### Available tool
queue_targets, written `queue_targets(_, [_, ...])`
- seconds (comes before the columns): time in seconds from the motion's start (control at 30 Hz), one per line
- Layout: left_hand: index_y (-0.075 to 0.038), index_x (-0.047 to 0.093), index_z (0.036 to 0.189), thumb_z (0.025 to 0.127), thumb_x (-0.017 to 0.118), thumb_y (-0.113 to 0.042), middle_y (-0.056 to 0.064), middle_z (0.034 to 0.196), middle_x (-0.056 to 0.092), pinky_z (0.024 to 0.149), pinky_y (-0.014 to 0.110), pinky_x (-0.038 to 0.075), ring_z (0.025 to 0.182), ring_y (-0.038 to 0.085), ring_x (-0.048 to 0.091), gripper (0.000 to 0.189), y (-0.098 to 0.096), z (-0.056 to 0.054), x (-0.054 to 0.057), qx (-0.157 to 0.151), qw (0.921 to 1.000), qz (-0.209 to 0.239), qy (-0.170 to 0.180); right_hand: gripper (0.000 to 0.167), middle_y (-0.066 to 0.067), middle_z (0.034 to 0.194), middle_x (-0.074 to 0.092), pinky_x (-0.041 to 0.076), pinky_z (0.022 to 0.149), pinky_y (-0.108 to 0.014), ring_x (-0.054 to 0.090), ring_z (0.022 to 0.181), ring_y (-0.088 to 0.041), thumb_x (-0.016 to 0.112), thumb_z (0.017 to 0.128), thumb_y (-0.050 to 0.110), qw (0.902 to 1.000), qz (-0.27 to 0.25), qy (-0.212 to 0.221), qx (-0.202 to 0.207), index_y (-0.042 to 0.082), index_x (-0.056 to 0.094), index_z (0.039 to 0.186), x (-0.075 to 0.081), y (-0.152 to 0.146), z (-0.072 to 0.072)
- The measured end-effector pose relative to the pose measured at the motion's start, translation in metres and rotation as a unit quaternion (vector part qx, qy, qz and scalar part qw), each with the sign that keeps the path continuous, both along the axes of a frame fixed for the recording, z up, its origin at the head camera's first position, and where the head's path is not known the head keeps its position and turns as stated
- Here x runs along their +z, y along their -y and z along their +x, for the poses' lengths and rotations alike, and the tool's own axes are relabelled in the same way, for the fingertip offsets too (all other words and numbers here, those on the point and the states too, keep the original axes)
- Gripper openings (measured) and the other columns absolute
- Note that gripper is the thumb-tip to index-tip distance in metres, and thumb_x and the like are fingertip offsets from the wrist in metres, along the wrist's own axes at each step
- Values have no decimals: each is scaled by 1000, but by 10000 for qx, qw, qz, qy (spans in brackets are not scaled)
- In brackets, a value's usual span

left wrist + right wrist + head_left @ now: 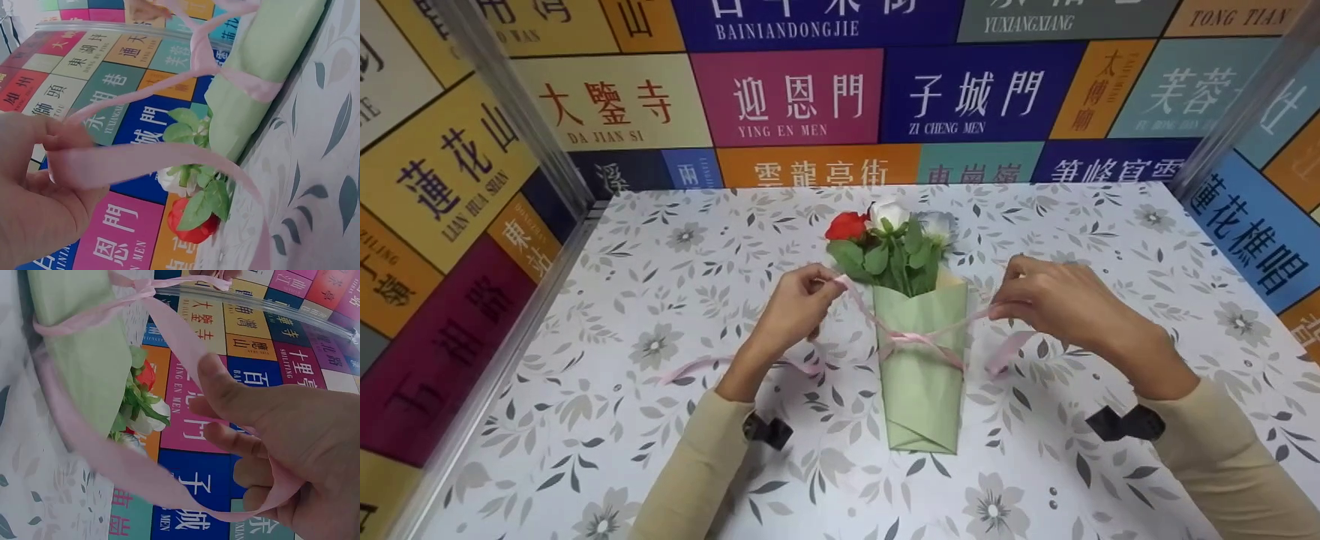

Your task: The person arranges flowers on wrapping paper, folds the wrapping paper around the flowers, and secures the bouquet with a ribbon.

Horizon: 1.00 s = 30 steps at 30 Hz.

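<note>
A bouquet wrapped in pale green paper [922, 397] lies on the table, its flower heads toward the far side. Out of the wrap show a red rose [847, 226], a white rose [889, 215], a pale bluish flower [936, 225] and green leaves. Pink ribbon [911, 339] circles the wrap and crosses over itself at the front. My left hand [795, 307] pinches one ribbon length left of the bouquet. On the other side my right hand [1054, 300] pinches the opposite length, and both lengths slant up from the crossing. Loose tails hang from both hands.
A white floral-print cover [652, 450] spreads over the table. Behind it and along the sides stand panels with colourful place-name signs [795, 97]. Small black devices [1125, 424] sit at both wrists, over beige sleeves [697, 465].
</note>
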<state>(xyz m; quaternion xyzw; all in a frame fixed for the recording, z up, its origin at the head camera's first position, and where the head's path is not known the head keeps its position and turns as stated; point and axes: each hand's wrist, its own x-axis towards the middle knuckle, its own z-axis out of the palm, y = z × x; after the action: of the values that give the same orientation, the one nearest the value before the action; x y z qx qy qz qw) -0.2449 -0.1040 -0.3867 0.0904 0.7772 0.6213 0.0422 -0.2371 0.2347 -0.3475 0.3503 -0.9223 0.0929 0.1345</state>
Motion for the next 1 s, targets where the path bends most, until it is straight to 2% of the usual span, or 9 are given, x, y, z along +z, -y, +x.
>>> queue_targets(0.07, [-1,71,98,97,60,-13,-3,67,54,55,22,42,57,7,46,15,3,0,1,-113,9989,-396,-225,4,3,76,64,44,52,-31,59,63,-14,81,82,18,9991,-24,-398,162,15,77,82,0,-4,-1])
queue_targets(0.17, [-3,75,98,95,64,-13,3,83,67,66,23,45,70,8,53,15,9,0,2,-321,9954,-782,-460,6,1,72,66,49,58,-36,60,64,-15,77,84,7,9976,-324,-539,286,11,74,81,-3,-9,-4])
queue_targets(0.27, [-5,78,100,93,68,-14,8,95,74,70,24,49,77,9,59,15,16,-1,2,-592,9903,-1141,-534,14,-1,71,67,52,66,-35,59,66,-12,68,88,-7,9967,-730,-165,324,6,73,90,-7,-13,-7])
queue_targets(0.33, [-6,79,102,93,70,-15,11,96,74,68,24,48,75,11,57,16,21,-2,2,-790,9853,-1402,-581,20,1,70,64,50,62,-30,55,65,-6,61,92,-9,9953,-922,250,124,6,73,97,-9,-16,-8])
queue_targets(0.4, [-6,79,103,93,71,-17,11,96,75,67,24,48,75,11,57,16,25,-4,3,-980,9799,-1631,-606,19,4,70,61,49,63,-28,52,64,-4,58,96,-4,9930,-1002,611,-137,7,73,101,-9,-19,-7])
queue_targets(0.47, [-7,79,105,93,71,-19,10,97,75,67,24,47,76,11,56,18,29,-7,6,-1164,9751,-1778,-631,14,6,67,55,43,61,-26,45,61,-2,59,99,6,9919,-928,761,-406,10,72,95,-8,-23,-8])
queue_targets(0.63, [-9,79,107,90,75,-20,8,100,76,65,24,43,76,15,52,20,43,-17,19,-1529,9588,-2245,-837,14,12,58,52,33,55,-23,36,54,0,73,92,22,9961,-557,371,-572,18,72,78,-4,-36,-12])
queue_targets(0.8, [-7,80,102,92,72,-15,11,99,76,68,25,47,79,17,57,15,53,-25,20,-1511,9516,-2526,-885,10,12,59,62,34,53,-24,39,53,1,77,88,25,9976,-226,223,-614,20,77,79,-8,-49,-18])
queue_targets(1.0, [-9,80,98,95,70,-20,9,93,76,63,26,42,72,15,51,16,60,-28,7,-1215,9552,-2616,-663,18,6,69,70,39,59,-29,48,59,-7,69,95,28,9898,9,1044,-966,15,79,89,-15,-65,-21])
